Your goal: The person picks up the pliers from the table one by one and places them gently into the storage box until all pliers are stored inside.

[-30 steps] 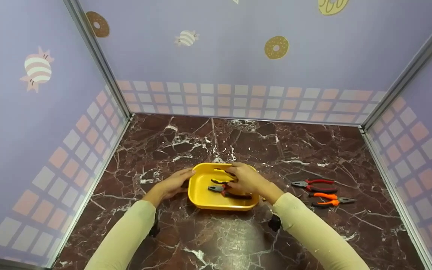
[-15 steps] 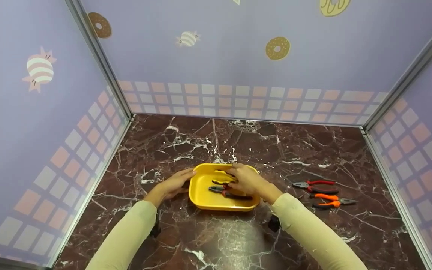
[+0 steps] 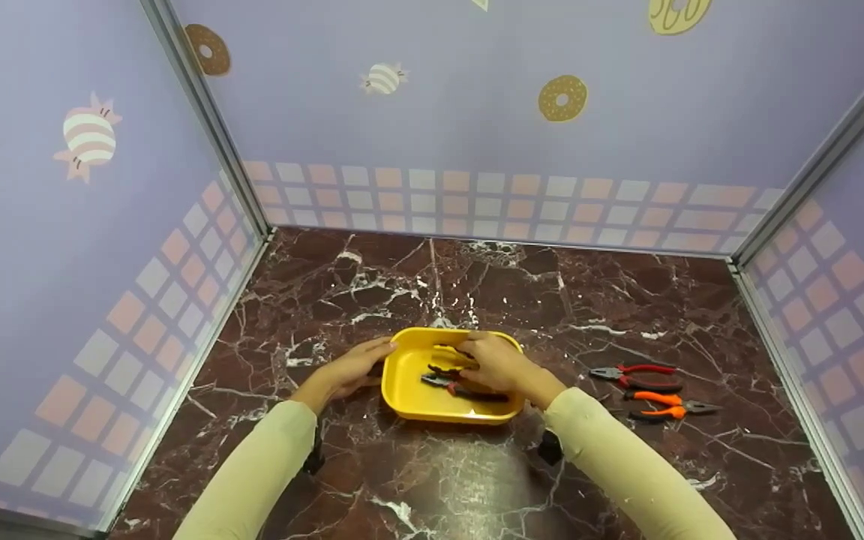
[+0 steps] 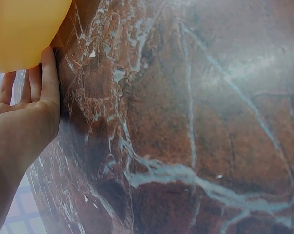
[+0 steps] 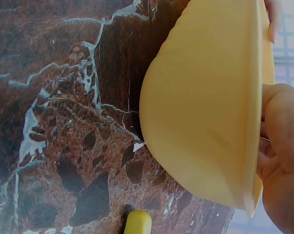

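A yellow plastic bin [image 3: 402, 394] rests on the marble-patterned surface. At its left side my left hand [image 3: 353, 369] touches the outer wall with extended fingers, also visible in the left wrist view. My right hand [image 3: 499, 364] reaches over the right rim into the bin. Its fingers hold a pair of pliers with black and yellow handles [image 3: 443, 369], which spread leftward; the head is hidden by the hand. Beneath them, red and black combination pliers [image 3: 439, 380] lie in the bin. The right fingertips are mostly hidden behind the rim in the right wrist view.
To the right lie red and black pliers [image 3: 638, 373] and orange and black long-nose pliers [image 3: 668, 406]. A yellow rounded end [image 5: 138, 223] of some item sits on the surface beside the bin. Patterned panels [image 3: 469, 112] stand behind and at both sides.
The whole head view has shifted slightly, so everything appears a little further right. Both hands, the bin and the pliers keep nearly the same positions relative to each other.
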Demonstrator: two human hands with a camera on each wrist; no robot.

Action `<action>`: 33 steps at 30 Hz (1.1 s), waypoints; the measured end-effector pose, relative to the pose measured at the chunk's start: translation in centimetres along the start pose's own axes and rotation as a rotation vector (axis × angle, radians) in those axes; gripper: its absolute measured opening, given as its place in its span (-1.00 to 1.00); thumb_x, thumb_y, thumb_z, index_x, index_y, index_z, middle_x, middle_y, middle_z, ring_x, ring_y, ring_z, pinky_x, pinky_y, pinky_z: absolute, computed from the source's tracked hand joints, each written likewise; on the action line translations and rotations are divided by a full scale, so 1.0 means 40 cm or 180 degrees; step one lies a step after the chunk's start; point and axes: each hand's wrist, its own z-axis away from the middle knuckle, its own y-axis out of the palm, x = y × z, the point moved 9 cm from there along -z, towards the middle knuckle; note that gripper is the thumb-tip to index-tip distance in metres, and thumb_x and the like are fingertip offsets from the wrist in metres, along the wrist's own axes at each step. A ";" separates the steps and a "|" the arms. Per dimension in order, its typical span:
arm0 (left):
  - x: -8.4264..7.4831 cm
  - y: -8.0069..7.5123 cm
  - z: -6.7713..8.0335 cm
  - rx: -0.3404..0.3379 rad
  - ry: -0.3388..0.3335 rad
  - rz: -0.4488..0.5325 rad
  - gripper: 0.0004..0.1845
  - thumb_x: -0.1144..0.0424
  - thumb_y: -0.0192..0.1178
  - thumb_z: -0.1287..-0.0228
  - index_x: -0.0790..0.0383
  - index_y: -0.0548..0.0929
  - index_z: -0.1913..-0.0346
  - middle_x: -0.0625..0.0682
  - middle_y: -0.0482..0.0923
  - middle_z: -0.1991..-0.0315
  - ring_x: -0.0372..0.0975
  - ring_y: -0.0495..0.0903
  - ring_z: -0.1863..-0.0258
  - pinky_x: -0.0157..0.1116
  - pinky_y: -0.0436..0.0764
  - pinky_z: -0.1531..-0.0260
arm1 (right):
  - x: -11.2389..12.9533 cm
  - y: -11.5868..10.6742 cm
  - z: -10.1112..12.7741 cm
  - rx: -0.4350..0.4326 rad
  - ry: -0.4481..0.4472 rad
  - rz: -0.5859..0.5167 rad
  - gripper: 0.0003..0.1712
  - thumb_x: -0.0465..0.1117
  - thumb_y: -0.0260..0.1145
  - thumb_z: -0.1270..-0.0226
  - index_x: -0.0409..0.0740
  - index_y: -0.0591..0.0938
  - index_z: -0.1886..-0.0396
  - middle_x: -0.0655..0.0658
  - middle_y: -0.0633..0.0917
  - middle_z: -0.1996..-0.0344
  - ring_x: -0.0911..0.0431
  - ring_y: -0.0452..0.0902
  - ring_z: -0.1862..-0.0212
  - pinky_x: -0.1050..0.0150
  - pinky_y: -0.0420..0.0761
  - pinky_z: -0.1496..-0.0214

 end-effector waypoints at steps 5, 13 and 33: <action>-0.004 0.002 0.000 0.0037 0.0008 -0.0046 -0.38 -0.01 0.04 -0.71 0.21 0.30 -0.63 0.24 0.41 -0.49 0.01 0.52 -0.37 0.05 0.60 -0.33 | -0.005 0.011 0.000 0.0087 0.0050 -0.0039 -0.64 -0.14 0.56 -0.35 -0.26 0.73 0.00 -0.20 0.72 0.12 -0.03 0.62 0.15 0.01 0.68 0.05; -0.005 0.001 0.001 0.0084 0.0048 -0.0028 -0.41 -0.01 0.03 -0.72 0.21 0.35 -0.60 0.23 0.47 -0.44 -0.01 0.55 -0.33 0.05 0.61 -0.32 | -0.009 0.021 -0.001 0.0181 0.0119 -0.0023 -0.68 -0.13 0.52 -0.41 -0.25 0.72 0.02 -0.20 0.70 0.15 -0.04 0.61 0.17 0.00 0.68 0.07; 0.001 0.002 0.000 0.0039 0.0018 0.0002 -0.34 -0.03 0.08 -0.69 0.20 0.27 -0.65 0.23 0.47 -0.44 -0.02 0.58 -0.30 0.03 0.62 -0.31 | -0.005 0.024 0.005 0.0254 0.0084 0.0066 -0.80 -0.17 0.42 -0.48 -0.25 0.69 0.20 -0.16 0.64 0.33 -0.07 0.60 0.23 -0.02 0.66 0.11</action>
